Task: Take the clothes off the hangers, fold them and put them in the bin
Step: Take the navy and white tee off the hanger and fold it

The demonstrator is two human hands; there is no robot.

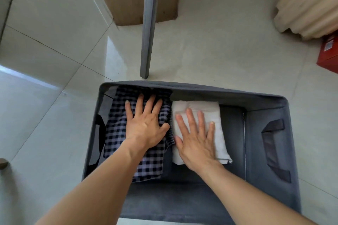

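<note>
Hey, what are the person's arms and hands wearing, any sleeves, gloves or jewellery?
Nothing shows on them. Both forearms are bare as far as the frame reaches, with no sleeve edge in view. The left hand and right hand have no gloves, rings, watch or bracelets visible.

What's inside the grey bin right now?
In the bin: a folded checked shirt under the left hand, a white garment under the right hand. Anything beneath them is hidden.
</note>
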